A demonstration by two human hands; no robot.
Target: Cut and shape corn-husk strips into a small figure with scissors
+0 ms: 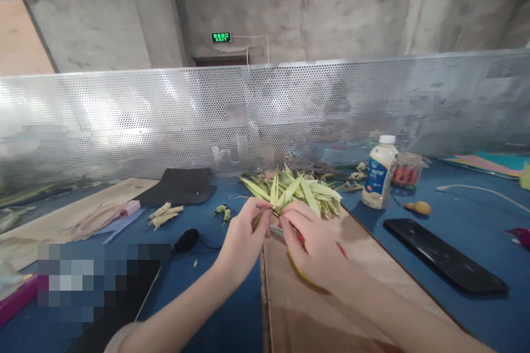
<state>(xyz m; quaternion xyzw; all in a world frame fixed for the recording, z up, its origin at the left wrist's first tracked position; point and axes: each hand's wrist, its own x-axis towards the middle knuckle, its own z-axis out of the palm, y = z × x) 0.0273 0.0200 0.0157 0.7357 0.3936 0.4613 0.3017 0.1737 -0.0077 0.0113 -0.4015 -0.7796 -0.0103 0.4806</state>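
My left hand (248, 237) and my right hand (312, 242) meet over the near end of a heap of long pale green leaves (310, 193). On both, thumb and fingers are pinched together at a small, dark, thin piece (276, 212), too small to name. Leaf tips rise just behind the fingertips. Under my right hand shows a tool with a yellow and red handle (305, 276) and a grey metal part, mostly covered. Whether that hand grips it or the tool lies on the wooden board (298, 314), I cannot tell.
Right of the board stand a milk bottle (379, 174) and a clear tub (408, 170), with a black phone (445, 256) nearer. Leaf scraps (165, 214) and a black sheet (178, 186) lie left. A perforated metal partition (186, 121) closes off the back.
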